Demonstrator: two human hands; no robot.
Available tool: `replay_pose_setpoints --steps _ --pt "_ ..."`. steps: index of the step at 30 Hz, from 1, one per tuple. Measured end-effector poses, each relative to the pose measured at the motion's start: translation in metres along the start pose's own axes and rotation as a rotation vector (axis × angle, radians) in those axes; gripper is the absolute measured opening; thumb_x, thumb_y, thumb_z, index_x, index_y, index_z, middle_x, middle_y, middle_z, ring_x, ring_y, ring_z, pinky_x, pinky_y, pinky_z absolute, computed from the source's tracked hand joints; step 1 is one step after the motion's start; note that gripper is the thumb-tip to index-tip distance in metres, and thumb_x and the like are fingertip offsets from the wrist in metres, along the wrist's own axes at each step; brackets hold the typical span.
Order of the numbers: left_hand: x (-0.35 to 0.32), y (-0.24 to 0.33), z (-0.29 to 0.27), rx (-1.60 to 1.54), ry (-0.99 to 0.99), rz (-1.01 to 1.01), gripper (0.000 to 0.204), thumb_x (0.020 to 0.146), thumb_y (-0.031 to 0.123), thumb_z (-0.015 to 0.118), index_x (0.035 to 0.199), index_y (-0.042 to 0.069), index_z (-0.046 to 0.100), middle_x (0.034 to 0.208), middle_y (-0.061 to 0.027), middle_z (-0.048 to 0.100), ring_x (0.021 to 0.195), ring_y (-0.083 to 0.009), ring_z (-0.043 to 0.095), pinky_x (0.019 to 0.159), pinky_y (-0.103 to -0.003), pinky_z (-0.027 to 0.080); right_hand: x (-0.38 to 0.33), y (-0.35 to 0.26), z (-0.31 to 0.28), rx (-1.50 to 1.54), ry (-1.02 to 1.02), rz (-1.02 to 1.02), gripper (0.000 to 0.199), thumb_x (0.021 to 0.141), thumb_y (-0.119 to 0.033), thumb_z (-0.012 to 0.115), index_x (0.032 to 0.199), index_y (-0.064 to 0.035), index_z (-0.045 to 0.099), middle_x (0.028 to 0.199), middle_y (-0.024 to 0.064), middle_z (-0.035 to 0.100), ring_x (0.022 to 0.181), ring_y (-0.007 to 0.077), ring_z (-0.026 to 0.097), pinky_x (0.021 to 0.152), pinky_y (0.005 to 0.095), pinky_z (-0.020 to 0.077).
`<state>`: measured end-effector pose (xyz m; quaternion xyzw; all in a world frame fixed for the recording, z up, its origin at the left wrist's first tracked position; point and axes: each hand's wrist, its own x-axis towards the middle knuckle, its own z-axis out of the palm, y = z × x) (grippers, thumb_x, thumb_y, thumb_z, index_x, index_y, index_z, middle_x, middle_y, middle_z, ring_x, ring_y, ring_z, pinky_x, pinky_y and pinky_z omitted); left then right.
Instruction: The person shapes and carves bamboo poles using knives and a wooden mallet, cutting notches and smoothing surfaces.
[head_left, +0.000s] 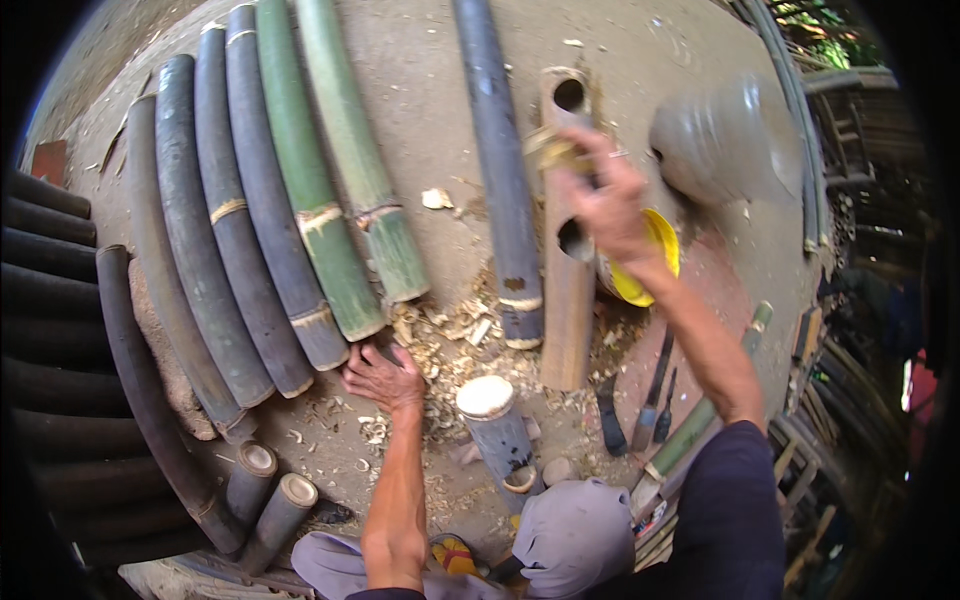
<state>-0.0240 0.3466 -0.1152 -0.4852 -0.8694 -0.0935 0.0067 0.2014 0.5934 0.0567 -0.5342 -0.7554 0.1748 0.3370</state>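
My left hand (pixel 383 380) lies low with its fingers spread, at the near end of a green bamboo pole (pixel 325 240). My right hand (pixel 612 200) is raised over a brown bamboo piece (pixel 567 330) with two round holes in its upper face. A blurred yellowish thing (pixel 555 150) is gripped in its fingers; motion hides its kind. A dark bamboo pole (pixel 490 150) lies along the left side of the brown piece. Partly behind my right hand and forearm stands a container with a yellow rim (pixel 668 245).
More bamboo poles (pixel 215 230) lie side by side at left, with dark poles (pixel 60 360) stacked beyond them. Wood shavings (pixel 450 335) litter the ground. A short bamboo section (pixel 500 435) stands by my knees. Blades (pixel 655 390) lie at right, below a big grey rounded vessel (pixel 725 140).
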Motion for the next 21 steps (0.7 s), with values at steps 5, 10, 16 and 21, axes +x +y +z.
replay_pose_setpoints --steps 5,10,16,21 --pt "-0.003 0.012 -0.005 -0.041 -0.036 0.004 0.045 0.081 0.030 0.062 0.113 0.003 0.047 0.122 -0.0169 0.044 0.115 -0.0373 0.038 0.098 -0.053 0.028 0.047 0.057 -0.242 -0.747 0.320 -0.095 0.039 0.085 -0.032 0.068 0.114 -0.0069 0.061 0.095 0.0135 0.066 0.084 0.0289 0.065 0.074 0.0379 0.0496" --pt "0.000 0.000 0.004 0.027 0.033 -0.008 0.047 0.082 0.035 0.060 0.118 0.007 0.047 0.123 -0.0129 0.045 0.116 -0.0352 0.040 0.100 -0.054 0.028 -0.027 0.024 -0.278 -0.920 0.515 -0.173 0.044 0.084 -0.035 0.069 0.116 -0.0066 0.060 0.100 0.0147 0.065 0.091 0.0283 0.064 0.077 0.0387 0.0491" --pt "-0.002 -0.015 0.005 -0.112 0.028 0.030 0.048 0.083 0.036 0.061 0.122 0.010 0.049 0.128 -0.0118 0.043 0.122 -0.0352 0.036 0.103 -0.054 0.025 -0.313 -0.015 -0.173 -0.286 -0.253 0.469 0.040 0.078 -0.011 0.067 0.114 0.0024 0.057 0.107 0.0212 0.061 0.099 0.0332 0.060 0.085 0.0419 0.0491" --pt "-0.026 -0.073 -0.009 -0.738 -0.296 0.035 0.056 0.082 0.031 0.066 0.132 0.015 0.048 0.135 -0.0105 0.042 0.129 -0.0326 0.033 0.109 -0.051 0.024 -0.472 -0.013 -0.132 -0.375 -0.521 0.871 0.063 0.076 -0.025 0.072 0.131 -0.0097 0.048 0.128 0.0221 0.049 0.116 0.0411 0.049 0.099 0.0509 0.0388"
